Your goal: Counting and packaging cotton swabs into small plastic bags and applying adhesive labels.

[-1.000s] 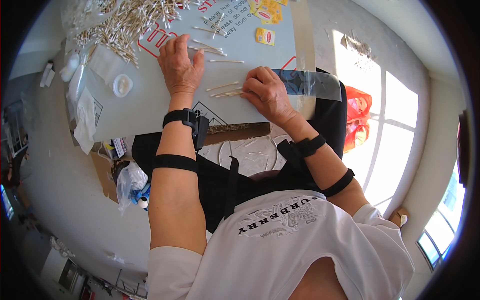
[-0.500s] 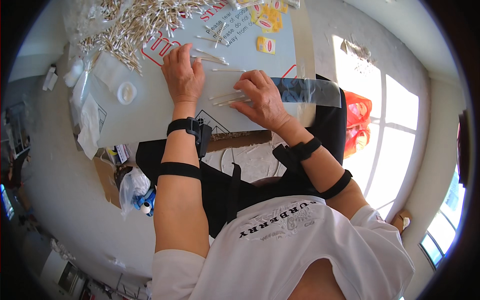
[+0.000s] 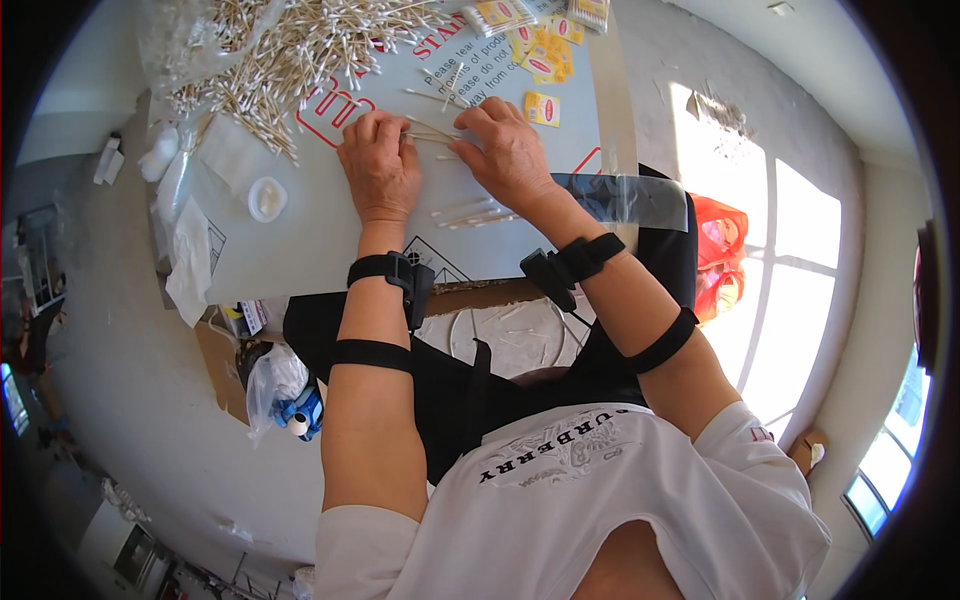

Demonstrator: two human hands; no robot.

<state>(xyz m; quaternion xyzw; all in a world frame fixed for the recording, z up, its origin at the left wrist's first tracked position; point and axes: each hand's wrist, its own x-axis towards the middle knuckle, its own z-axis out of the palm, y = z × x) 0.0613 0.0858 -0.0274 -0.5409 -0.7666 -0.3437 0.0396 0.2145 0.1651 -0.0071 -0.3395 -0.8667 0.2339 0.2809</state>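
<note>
Left hand (image 3: 382, 167) and right hand (image 3: 512, 160), curled, grip unclear, flank cotton swabs (image 3: 431, 134) at twelve o'clock that a stray nudge could scatter.

2 hands (image 3: 383, 170), 4 black straps (image 3: 370, 354), 1 round white dish (image 3: 267, 200), 2 swab packs (image 3: 498, 15); heaped swabs (image 3: 290, 60) too many to count.

Some swabs (image 3: 430, 136) lie between the left hand (image 3: 382, 167) and the right hand (image 3: 507, 157). A white tub (image 3: 267, 200) and a big swab pile (image 3: 290, 65) are on the left.
</note>
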